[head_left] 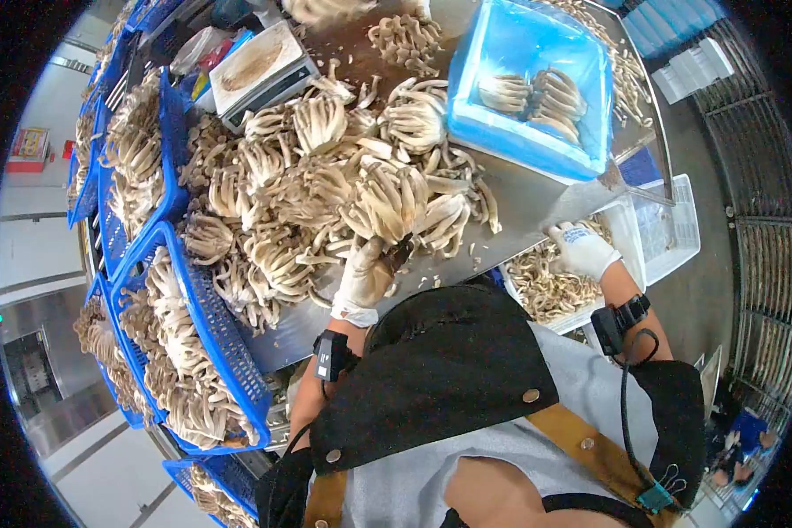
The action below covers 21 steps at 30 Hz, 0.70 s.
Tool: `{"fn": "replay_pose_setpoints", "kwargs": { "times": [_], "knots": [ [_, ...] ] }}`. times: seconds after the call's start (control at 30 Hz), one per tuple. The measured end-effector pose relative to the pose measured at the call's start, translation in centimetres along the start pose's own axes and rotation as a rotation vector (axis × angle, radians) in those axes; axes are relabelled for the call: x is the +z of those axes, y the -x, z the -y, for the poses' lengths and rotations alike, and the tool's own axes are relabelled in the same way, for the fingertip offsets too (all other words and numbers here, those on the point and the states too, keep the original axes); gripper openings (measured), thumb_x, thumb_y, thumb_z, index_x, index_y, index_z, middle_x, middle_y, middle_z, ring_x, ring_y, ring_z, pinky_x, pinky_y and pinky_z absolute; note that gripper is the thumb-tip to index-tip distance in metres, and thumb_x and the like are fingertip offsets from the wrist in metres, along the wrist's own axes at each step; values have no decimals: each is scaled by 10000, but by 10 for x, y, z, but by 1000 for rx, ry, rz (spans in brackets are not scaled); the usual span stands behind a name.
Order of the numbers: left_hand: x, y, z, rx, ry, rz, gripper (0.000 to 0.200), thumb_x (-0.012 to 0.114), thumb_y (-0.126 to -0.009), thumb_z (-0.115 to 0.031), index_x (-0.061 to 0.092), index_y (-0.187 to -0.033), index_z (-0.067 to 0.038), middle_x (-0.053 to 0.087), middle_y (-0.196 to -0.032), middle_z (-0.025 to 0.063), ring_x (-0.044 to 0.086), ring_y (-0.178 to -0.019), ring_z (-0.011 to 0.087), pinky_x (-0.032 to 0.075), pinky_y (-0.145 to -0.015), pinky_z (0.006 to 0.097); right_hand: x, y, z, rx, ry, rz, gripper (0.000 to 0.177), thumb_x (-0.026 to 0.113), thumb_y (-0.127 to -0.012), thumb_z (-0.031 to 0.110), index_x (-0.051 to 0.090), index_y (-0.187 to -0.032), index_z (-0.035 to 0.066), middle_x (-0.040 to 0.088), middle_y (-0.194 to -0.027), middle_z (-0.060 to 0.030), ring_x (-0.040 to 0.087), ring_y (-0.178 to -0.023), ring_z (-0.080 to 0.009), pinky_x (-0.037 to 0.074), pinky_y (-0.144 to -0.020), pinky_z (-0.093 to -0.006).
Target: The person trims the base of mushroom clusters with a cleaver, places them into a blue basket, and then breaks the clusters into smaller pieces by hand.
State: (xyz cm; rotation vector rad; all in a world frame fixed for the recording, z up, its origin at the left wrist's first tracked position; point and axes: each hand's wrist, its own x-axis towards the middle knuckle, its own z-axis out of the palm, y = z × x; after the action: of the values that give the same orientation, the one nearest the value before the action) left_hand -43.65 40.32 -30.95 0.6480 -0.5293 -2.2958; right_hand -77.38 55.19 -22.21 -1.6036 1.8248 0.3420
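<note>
My left hand (364, 280), in a white glove, is closed at the front edge of the metal table (519, 202), beneath a large mushroom cluster (385, 201) in the pile. Something dark shows beside its fingers, too small to name. My right hand (583, 250), gloved in white, lies over a white bin (629, 231) of loose mushrooms (550, 283); its fingertips are near the bin's edge, and whether they hold anything is hidden. Mushroom clusters (312, 198) are heaped across the left half of the table. A blue-lined box (528, 145) holds several clusters.
Blue baskets (204, 304) full of mushrooms line the left side. A scale (260, 70) sits at the table's back left. More mushrooms (620, 66) lie behind the blue-lined box. An empty-looking white crate (678, 233) is at the right. Racks (761, 202) stand beyond the aisle.
</note>
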Motion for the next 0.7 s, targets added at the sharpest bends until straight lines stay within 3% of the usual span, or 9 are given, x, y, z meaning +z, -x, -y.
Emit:
{"fn": "replay_pose_setpoints", "kwargs": {
  "times": [0.1,0.17,0.23,0.33,0.4,0.5,0.6,0.67,0.7],
  "knots": [
    [26,0,6,-32,-72,83,832,777,-793,-271,295,-1457,-127,467,-1395,81,518,-1229,267,452,-1020,422,-7,-25,34,-167,-826,-316,571,654,-887,204,425,-1365,-8,540,-1284,-201,577,-1114,-270,474,-931,-354],
    [41,-4,9,-87,-79,153,901,817,-747,-197,276,-1466,-142,476,-1376,68,519,-1224,263,446,-1020,420,-5,-58,70,-338,-1455,-286,550,632,-911,129,399,-1391,-6,542,-1293,-122,540,-1140,-197,449,-954,-317],
    [51,2,2,-179,-163,135,879,789,-758,-284,291,-1470,-152,463,-1394,69,491,-1256,271,397,-1061,437,29,-117,95,-448,-1493,-421,610,669,-891,249,400,-1371,-14,600,-1158,-137,580,-1027,-231,486,-882,-339],
    [24,0,5,-202,-28,283,733,554,-895,-556,306,-1490,-208,352,-1518,31,380,-1370,256,365,-1076,446,16,-102,102,-500,-1398,-217,555,673,-879,211,431,-1324,-17,571,-919,-65,547,-826,-167,482,-721,-306],
    [37,-3,13,-451,1480,174,686,541,-915,-523,314,-1488,-222,341,-1523,-21,333,-1398,233,361,-1073,440,15,-98,98,-578,-1332,-172,515,673,-869,191,458,-1289,-16,571,-859,-58,545,-764,-158,478,-680,-301],
    [56,-2,30,-401,2033,218,600,472,-949,-502,333,-1481,-263,319,-1536,-40,317,-1400,215,364,-1058,417,-2,-69,75,-355,-963,-166,404,628,-869,264,567,-1121,-45,646,-941,-173,601,-854,-192,477,-752,-354],
    [64,0,25,-342,1782,153,572,431,-961,-511,339,-1478,-284,311,-1542,-22,336,-1385,221,370,-1053,413,-11,-20,16,-269,-495,-103,383,620,-859,303,586,-1064,-19,621,-916,-263,627,-813,-379,474,-734,-435],
    [40,-1,31,-92,158,66,610,430,-948,-569,334,-1474,-276,336,-1526,14,392,-1342,239,380,-1058,432,14,5,-29,-196,-198,-101,467,641,-845,324,566,-1197,26,638,-1072,-219,612,-993,-362,485,-845,-387],
    [35,-3,34,-113,143,54,632,438,-934,-594,340,-1468,-272,353,-1511,18,407,-1329,241,382,-1058,438,19,6,-32,-191,-227,-117,492,653,-841,326,552,-1225,35,633,-1104,-213,610,-1013,-355,483,-865,-381]
  ]
}}
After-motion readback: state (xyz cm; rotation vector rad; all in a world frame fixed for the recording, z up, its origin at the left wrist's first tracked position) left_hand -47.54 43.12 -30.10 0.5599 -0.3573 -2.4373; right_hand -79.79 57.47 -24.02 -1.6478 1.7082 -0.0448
